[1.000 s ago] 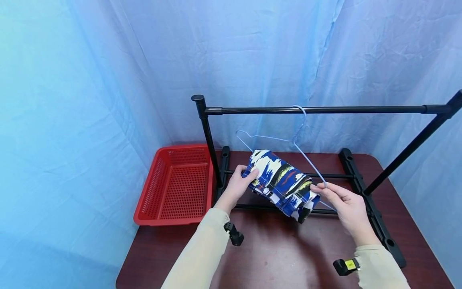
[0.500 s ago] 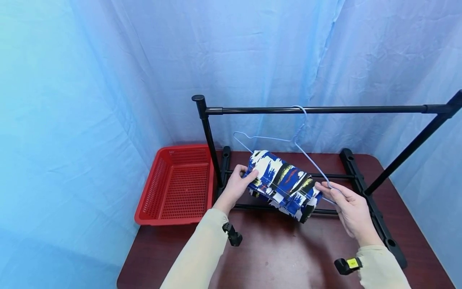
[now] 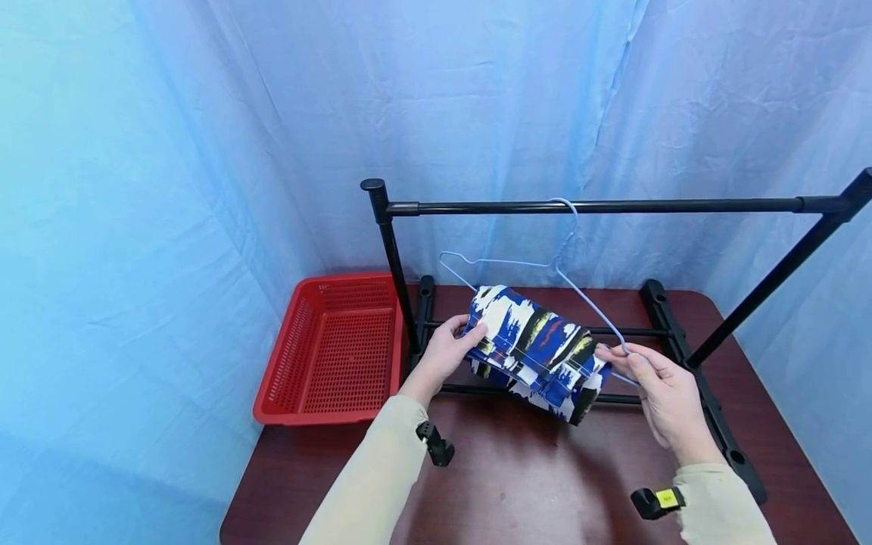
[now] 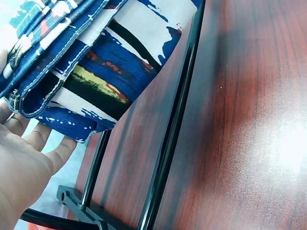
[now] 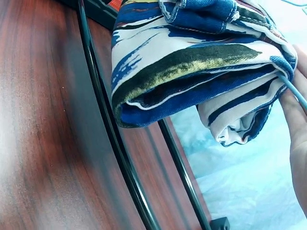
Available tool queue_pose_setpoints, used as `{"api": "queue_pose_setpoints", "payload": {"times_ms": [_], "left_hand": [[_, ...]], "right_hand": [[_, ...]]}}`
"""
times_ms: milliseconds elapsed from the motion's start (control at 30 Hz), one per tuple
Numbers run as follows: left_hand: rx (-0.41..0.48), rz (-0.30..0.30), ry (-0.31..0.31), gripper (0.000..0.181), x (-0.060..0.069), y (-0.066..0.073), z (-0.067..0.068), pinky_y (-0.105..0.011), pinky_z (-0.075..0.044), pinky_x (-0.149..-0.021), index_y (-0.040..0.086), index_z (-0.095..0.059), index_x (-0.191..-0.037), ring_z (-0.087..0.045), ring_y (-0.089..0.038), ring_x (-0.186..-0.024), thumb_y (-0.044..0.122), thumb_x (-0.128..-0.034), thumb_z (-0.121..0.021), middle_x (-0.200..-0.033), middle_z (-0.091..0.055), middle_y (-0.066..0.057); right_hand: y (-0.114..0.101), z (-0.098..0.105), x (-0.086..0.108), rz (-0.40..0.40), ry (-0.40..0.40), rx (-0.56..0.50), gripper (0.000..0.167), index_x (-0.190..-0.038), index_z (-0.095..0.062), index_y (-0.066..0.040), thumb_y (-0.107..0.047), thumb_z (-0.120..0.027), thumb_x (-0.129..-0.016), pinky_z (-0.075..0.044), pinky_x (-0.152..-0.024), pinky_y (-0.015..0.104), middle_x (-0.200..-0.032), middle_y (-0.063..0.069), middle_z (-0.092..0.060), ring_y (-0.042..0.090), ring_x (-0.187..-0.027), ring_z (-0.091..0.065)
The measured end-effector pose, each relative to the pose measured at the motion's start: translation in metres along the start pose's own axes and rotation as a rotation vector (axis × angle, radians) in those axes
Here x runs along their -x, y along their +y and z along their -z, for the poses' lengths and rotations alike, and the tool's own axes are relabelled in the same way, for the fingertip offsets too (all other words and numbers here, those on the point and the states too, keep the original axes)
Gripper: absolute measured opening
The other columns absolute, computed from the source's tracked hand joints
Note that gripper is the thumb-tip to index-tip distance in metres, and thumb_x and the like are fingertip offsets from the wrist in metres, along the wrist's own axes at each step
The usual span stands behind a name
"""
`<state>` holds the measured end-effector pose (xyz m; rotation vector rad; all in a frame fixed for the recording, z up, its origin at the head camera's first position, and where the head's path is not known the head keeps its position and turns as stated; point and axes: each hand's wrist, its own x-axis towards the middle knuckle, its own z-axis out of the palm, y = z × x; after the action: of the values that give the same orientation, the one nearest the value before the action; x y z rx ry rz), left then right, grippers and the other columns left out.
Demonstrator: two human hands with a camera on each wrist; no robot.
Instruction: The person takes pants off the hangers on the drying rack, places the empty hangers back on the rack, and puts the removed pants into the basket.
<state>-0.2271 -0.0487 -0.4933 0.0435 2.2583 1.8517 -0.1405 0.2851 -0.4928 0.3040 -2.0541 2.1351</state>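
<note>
A folded denim garment [image 3: 531, 341], printed in blue, white, black and yellow, hangs over the lower part of a light-blue wire hanger [image 3: 511, 262]. The hanger's hook sits over a black rail [image 3: 681, 206]. My left hand [image 3: 443, 352] pinches the garment's left end, thumb on top and fingers behind. With thumb and fingertips, my right hand [image 3: 661, 390] grips the hanger's right corner at the garment's right end. In the right wrist view, the wire enters a fold of the garment [image 5: 192, 72]. Stitched hems show in the left wrist view. Whether it is shorts or trousers I cannot tell.
A red perforated basket [image 3: 320, 418] stands left of the rack on the dark red-brown tabletop [image 3: 518, 492]. The rack's black right foot [image 3: 705, 409] lies beside my right hand. Lower crossbars run behind the garment. Light-blue curtains [image 3: 436, 98] surround the table.
My right hand has shifted slightly right along with the hanger's right corner. The garment's right end has moved slightly right and down. My left hand keeps its hold, nearly still.
</note>
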Motion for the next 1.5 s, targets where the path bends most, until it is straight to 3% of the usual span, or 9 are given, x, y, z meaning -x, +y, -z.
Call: {"api": "queue_pose_setpoints", "payload": {"times_ms": [267,767,1100,1500], "left_hand": [[-0.007,0.006,-0.012,0.066,0.004,0.0,0.003,-0.048,-0.05,-0.102,0.013,-0.06,-0.136,-0.063,-0.021,-0.105,0.061,-0.0915,-0.068,-0.117,-0.068,-0.007],[0.026,0.048,-0.039,0.067,0.009,-0.008,0.003,-0.054,-0.044,-0.11,0.021,-0.06,-0.132,-0.061,-0.022,-0.112,0.071,-0.0882,-0.064,-0.119,-0.068,-0.004],[0.032,0.015,-0.049,0.059,0.012,-0.008,0.003,-0.051,-0.045,-0.109,0.02,-0.061,-0.13,-0.063,-0.019,-0.107,0.065,-0.0922,-0.063,-0.116,-0.071,-0.003],[0.068,-0.05,-0.043,0.052,0.015,0.002,0.002,-0.044,-0.054,-0.097,0.018,-0.06,-0.127,-0.066,-0.018,-0.103,0.058,-0.0959,-0.063,-0.114,-0.069,-0.005]], "right_hand": [[-0.005,-0.001,0.001,-0.003,-0.003,-0.016,0.036,-0.128,-0.055,0.014,-0.015,-0.046,-0.11,-0.05,-0.099,0.017,-0.118,0.006,-0.076,0.011,-0.119,-0.067],[-0.004,-0.003,0.003,-0.014,0.01,-0.033,0.037,-0.129,-0.054,0.014,-0.017,-0.046,-0.11,-0.051,-0.1,0.019,-0.117,0.006,-0.076,0.011,-0.118,-0.068],[-0.009,-0.008,0.006,0.007,0.094,-0.025,0.042,-0.125,-0.05,0.022,-0.016,-0.05,-0.108,-0.051,-0.098,0.017,-0.11,0.009,-0.078,0.013,-0.114,-0.07],[-0.02,-0.014,0.007,0.049,0.185,-0.034,0.036,-0.117,-0.056,0.02,-0.015,-0.05,-0.108,-0.053,-0.098,0.022,-0.099,0.011,-0.079,0.019,-0.11,-0.073]]}}
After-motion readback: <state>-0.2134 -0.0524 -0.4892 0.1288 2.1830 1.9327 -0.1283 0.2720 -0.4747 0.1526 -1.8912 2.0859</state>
